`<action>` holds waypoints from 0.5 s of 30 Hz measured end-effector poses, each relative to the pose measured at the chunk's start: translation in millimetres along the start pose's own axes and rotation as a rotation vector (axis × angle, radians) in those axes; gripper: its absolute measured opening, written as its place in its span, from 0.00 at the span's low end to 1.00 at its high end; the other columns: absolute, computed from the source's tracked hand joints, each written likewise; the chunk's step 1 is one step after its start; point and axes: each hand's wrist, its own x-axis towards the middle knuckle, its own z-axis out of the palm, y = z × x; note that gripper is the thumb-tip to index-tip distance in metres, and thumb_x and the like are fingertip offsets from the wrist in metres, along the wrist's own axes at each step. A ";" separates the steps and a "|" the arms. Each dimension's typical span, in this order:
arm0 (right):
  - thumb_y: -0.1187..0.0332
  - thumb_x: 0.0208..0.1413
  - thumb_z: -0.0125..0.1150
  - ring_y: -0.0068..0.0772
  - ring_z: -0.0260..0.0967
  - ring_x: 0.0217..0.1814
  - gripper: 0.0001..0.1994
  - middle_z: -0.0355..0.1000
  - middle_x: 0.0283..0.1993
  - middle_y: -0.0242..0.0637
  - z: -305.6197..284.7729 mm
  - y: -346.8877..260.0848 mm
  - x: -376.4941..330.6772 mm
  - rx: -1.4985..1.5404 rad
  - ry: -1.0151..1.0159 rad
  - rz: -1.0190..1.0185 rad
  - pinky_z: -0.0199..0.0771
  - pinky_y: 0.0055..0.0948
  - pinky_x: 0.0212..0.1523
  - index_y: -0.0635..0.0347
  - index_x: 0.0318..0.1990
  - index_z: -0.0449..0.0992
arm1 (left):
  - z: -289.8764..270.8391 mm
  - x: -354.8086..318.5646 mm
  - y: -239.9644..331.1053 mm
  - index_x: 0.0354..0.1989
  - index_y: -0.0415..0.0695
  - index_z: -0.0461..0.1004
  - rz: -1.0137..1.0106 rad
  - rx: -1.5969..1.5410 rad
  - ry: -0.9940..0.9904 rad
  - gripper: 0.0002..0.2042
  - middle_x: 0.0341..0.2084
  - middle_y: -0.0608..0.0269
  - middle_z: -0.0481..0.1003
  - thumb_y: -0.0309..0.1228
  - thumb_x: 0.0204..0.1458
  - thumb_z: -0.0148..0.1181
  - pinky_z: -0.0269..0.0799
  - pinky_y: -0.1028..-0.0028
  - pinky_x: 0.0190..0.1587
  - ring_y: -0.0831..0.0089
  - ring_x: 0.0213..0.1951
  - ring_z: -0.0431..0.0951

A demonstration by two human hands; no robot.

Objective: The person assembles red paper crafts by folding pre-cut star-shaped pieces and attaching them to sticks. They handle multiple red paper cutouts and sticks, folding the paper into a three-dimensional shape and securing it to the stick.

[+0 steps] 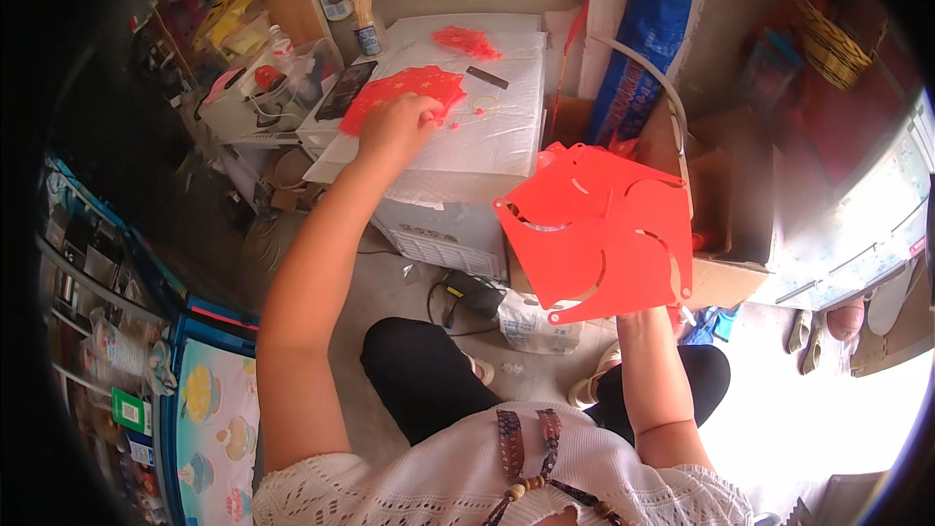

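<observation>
On the white-covered table top, my left hand rests with its fingers pinched together at the near edge of a stack of red sheets with yellow stars. Whatever lies between those fingertips is too small to make out. Small red pieces lie just right of them. A large flat red pinwheel sheet with curved slots and holed corner tabs is held up by my right hand. That sheet hides its fingers; only the wrist end shows beneath it.
Beyond the stack lie a red bundle and a dark flat strip. A phone and a jar of sticks stand at the table's left. An open cardboard box is behind the pinwheel sheet. A white bag sits on the floor.
</observation>
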 end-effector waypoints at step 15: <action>0.70 0.62 0.60 0.32 0.75 0.51 0.17 0.74 0.53 0.39 -2.8 1.8 -1.7 0.027 0.027 0.010 0.79 0.31 0.48 0.63 0.56 0.72 | 6.9 15.7 17.3 0.39 0.50 0.82 0.042 0.064 -0.150 0.08 0.38 0.61 0.75 0.33 0.49 0.66 0.73 0.63 0.44 0.60 0.43 0.78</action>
